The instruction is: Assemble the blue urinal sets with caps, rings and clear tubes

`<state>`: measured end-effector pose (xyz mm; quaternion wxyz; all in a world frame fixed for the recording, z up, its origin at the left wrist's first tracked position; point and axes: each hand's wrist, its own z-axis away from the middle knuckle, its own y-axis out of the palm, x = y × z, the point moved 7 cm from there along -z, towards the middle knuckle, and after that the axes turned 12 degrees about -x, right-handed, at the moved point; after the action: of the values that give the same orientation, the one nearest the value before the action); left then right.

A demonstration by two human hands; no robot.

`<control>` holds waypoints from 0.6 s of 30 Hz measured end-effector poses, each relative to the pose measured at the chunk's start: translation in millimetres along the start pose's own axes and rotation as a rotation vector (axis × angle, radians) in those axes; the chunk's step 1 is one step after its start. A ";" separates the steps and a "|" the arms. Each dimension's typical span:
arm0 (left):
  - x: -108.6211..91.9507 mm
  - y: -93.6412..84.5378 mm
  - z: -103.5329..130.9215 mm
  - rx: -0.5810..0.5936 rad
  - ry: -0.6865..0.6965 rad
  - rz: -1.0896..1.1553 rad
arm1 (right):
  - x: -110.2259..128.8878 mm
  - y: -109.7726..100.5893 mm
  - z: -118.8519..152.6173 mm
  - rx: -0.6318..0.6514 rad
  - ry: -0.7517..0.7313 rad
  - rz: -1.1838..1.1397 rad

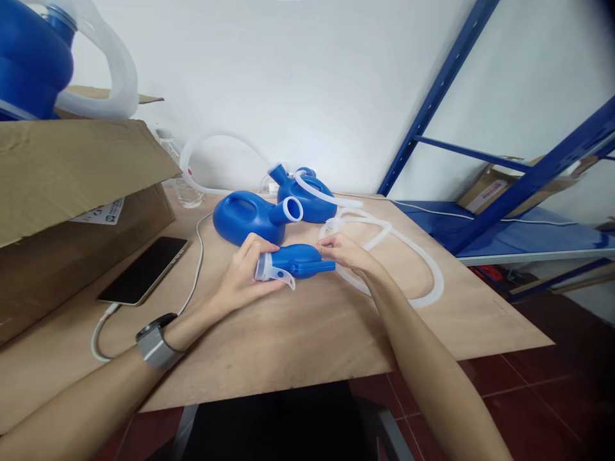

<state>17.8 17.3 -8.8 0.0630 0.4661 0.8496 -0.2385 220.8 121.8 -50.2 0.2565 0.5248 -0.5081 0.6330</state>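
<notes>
Though forearms (pixel 423 358) wide apart, left hand (pixel 245 275) tight round the blue piece (pixel 298 260), right hand (pixel 346 251) beside it, fingertips together.

Smooth, satiny blue plastic bottles (pixel 243 218); milky translucent tubing (pixel 430 262); matt brown cardboard (pixel 81 166); pale wood tabletop (pixel 298 346).

White wall (pixel 336 77), blue metal shelving (pixel 446 83) at right, wooden tabletop (pixel 269 346), dark red tiled floor (pixel 523 397)

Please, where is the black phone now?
In the head view, the phone lies on the left side of the table, between the cardboard box and the white cable.
</notes>
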 end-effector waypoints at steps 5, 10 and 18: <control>4.4 -1.7 -0.6 -0.005 -0.044 -0.021 | 0.8 2.5 -2.3 -0.079 -0.050 0.045; 8.3 -5.2 -4.2 -0.050 -0.114 -0.068 | 18.3 -2.1 1.4 -0.229 -0.192 0.192; 23.5 -7.0 -1.4 -0.137 -0.376 -0.061 | 37.7 -7.9 7.5 -0.361 -0.416 0.454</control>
<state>-0.9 32.7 -12.8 0.2447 0.3820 0.8509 -0.2649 218.6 109.9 -12.9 0.0888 0.4623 -0.7570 0.4532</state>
